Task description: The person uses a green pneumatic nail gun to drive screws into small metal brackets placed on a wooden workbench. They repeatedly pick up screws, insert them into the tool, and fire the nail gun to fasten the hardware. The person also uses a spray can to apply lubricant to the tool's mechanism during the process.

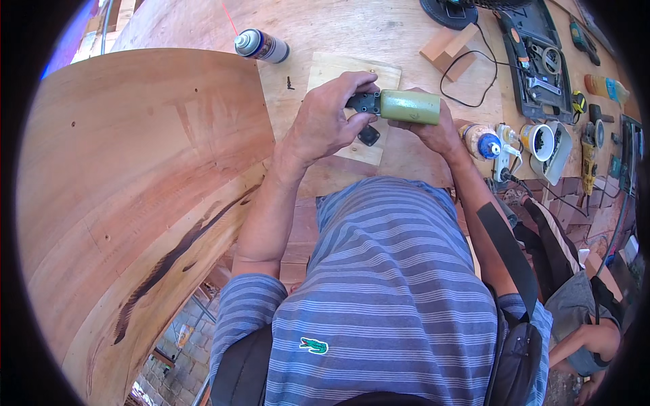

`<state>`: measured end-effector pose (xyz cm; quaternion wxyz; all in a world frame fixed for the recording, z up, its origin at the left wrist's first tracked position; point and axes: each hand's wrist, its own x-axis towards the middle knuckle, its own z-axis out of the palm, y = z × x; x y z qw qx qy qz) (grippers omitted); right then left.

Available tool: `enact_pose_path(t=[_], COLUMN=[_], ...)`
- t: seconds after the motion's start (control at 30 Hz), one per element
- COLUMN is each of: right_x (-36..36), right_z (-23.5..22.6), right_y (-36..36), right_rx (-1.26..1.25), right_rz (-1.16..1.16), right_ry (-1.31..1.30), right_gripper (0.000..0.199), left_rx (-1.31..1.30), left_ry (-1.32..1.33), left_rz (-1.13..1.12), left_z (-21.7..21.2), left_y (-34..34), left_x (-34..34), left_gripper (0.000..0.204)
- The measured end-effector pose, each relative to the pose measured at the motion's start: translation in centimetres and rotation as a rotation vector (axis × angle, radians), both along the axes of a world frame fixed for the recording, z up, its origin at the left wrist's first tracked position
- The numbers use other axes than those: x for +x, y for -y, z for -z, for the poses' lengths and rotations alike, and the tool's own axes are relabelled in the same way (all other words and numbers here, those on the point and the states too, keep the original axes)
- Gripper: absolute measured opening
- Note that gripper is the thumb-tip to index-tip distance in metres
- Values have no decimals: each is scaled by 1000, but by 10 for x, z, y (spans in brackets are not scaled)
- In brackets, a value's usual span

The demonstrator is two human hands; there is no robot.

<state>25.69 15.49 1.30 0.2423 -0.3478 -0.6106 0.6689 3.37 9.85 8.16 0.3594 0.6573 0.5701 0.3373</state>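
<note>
Green and cylindrical, the tool body is held above the plywood bench, just over a small square offcut. The right hand is wrapped around it from below, and the left hand has its fingers closed on the black end piece at the cylinder's left end. A second small black part hangs just below, by the left palm.

If the left-hand grip slips, I'd guess that loose black part could drop onto the offcut and bounce off the bench edge. A black cable looping nearby could also snag an elbow.

Further out, a spray can lies on its side, white cap, dark band, red straw. Right of the hands stand a blue-lidded jar and a white cup, and beyond them an open dark tool case.
</note>
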Motion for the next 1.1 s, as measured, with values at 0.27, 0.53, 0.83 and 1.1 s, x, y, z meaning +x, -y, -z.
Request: enact_pose_path(t=[0.27,0.53,0.83,1.1], right_x=[3,-1,-3,0], right_z=[7,33,32,28], right_y=[1,7,14,17], right_rx=[2,75,87,104], right_rz=[41,61,156,240], right_ry=[-21,9,-180,-104], right_gripper=[35,44,40,44], left_rx=[246,189,-1,-35], left_ry=[-6,-59,111,83], left_rz=[-47,-68,-41,-1], left_z=[-6,1,21,21], left_y=[0,-6,-6,-9], left_x=[3,7,-7,-2], left_gripper=[44,18,7,17])
